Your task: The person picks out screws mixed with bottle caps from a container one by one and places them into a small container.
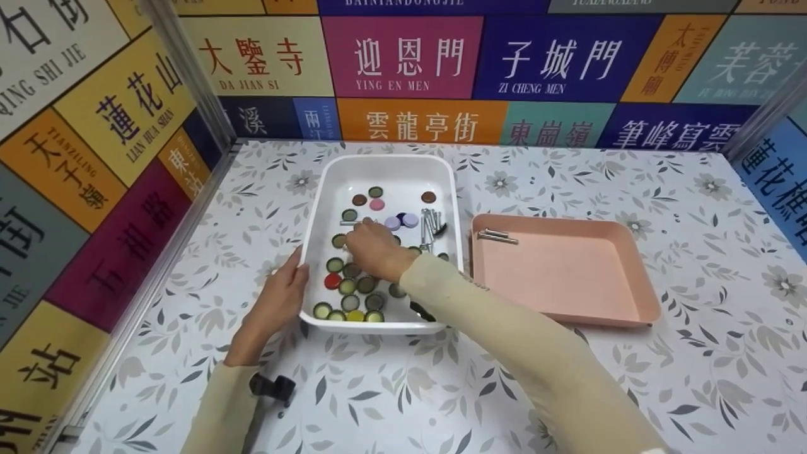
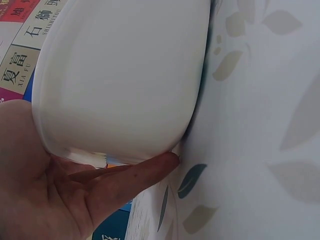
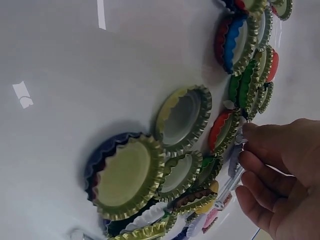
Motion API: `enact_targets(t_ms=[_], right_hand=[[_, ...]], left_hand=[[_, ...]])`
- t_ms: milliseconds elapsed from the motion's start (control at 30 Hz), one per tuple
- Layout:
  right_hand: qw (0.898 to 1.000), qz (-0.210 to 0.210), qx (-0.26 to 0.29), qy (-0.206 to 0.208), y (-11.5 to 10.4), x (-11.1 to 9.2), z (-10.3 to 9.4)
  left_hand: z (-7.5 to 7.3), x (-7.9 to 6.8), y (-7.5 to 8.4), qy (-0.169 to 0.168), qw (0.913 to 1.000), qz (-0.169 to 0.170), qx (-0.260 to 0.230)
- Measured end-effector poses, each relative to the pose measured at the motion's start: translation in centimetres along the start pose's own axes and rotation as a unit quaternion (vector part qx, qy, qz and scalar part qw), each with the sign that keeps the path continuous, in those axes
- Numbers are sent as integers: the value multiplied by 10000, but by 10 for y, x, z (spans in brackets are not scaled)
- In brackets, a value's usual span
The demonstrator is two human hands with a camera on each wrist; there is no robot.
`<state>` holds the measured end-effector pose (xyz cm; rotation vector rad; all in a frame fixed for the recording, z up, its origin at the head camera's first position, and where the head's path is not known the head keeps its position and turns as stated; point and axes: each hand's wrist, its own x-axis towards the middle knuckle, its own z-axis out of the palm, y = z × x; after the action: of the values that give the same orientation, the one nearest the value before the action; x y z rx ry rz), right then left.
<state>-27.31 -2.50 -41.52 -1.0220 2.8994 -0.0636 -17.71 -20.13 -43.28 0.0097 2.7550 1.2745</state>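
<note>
Head view: walls (image 1: pixel 410 57) of bright panels bearing street names stand round a leaf-patterned tabletop (image 1: pixel 712 208). A white tray (image 1: pixel 388 169) sits on it, with a smaller pink tray (image 1: pixel 555 268) just to its right. Cream sleeves (image 1: pixel 217 410) cover both arms. The left hand (image 1: pixel 280 293) holds the white tray by its left side, thumb up at the rim and the other fingers against the outer wall, spread from the thumb. The right hand (image 1: pixel 378 249) reaches down into the white tray, its thumb and forefinger pinching what looks like a screw (image 3: pixel 241 137) (only its silvery end shows clearly in the right wrist view), the remaining fingers curled beside it. More screws (image 1: pixel 430 230) lie bunched along the white tray's right side, and a few rest in the pink tray's far left corner. Smallest are the caps (image 1: pixel 348 287), scattered over the white tray's floor, thickest at the near left; many lie hollow side up, while others show red, yellow, pink or lavender.
</note>
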Motion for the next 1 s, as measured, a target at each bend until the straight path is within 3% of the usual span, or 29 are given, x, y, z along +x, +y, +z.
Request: enact_targets(t_ms=[1000], right_hand=[[9988,240,-431,20,1,2,5]], left_hand=[[1,1,-1,-29,10000,-77,3]])
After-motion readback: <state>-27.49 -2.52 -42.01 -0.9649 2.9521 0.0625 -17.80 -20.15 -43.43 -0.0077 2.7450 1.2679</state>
